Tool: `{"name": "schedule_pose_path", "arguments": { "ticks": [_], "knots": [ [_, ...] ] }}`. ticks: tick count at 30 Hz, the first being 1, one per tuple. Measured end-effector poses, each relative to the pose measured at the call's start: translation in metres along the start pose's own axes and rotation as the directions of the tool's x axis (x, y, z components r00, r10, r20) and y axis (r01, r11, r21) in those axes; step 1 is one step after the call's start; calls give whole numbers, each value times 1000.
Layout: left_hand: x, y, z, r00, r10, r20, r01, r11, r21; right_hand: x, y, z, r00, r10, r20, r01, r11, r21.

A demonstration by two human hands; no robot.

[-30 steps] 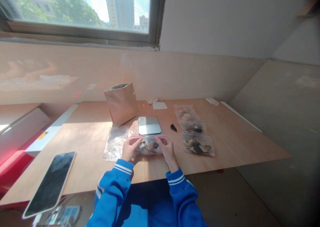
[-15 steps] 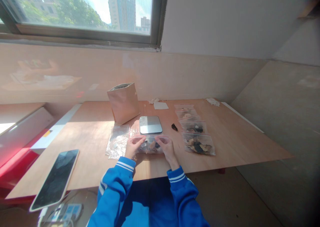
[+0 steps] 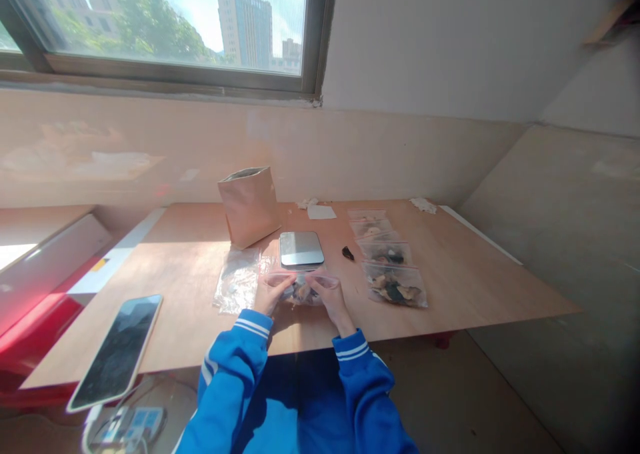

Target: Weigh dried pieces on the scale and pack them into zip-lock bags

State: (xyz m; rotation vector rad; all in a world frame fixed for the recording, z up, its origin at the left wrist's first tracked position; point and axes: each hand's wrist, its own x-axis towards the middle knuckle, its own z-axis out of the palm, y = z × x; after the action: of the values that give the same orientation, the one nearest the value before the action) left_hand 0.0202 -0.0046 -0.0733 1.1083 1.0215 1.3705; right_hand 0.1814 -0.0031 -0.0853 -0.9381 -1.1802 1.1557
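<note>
A clear zip bag point(image 3: 302, 293) with dark and tan dried pieces inside is between my hands, just in front of the scale. My left hand point(image 3: 273, 290) pinches its top edge on the left. On the right, my right hand point(image 3: 327, 293) pinches the same edge, with the two thumbs close together near the middle. The flat silver kitchen scale point(image 3: 301, 248) lies right behind the bag. Left of my left hand are flat clear plastic bags point(image 3: 237, 284). A small dark dried piece point(image 3: 348, 253) lies alone to the right of the scale.
Several filled zip bags point(image 3: 397, 286) lie in an overlapping column on the right. An open brown paper bag point(image 3: 250, 207) stands behind the scale to the left. A smartphone point(image 3: 117, 351) rests at the table's left front edge, above a power strip point(image 3: 133, 426). White paper point(image 3: 321, 212) lies at the back.
My two hands have come slightly closer together along the bag's top edge, which stays pinched. The view has shifted a little; the other things lie where they were.
</note>
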Motion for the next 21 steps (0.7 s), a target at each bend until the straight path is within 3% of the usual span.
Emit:
{"name": "schedule_pose_path", "arguments": {
  "ticks": [4,10,15,21],
  "knots": [
    [0,0,2,1000,25,5,-25,999,43,-5,-9,2,1000,-25,-2,25,1000,14],
    [-4,1,2,993,80,-82,-75,995,67,-8,-14,10,1000,-11,-26,11,1000,4],
    [-9,12,3,995,104,11,-104,988,117,-6,-16,14,996,-77,-37,74,994,-78],
    [-9,21,7,996,86,15,-88,989,121,-8,-28,19,997,-78,-26,77,996,-45]
  ]
}}
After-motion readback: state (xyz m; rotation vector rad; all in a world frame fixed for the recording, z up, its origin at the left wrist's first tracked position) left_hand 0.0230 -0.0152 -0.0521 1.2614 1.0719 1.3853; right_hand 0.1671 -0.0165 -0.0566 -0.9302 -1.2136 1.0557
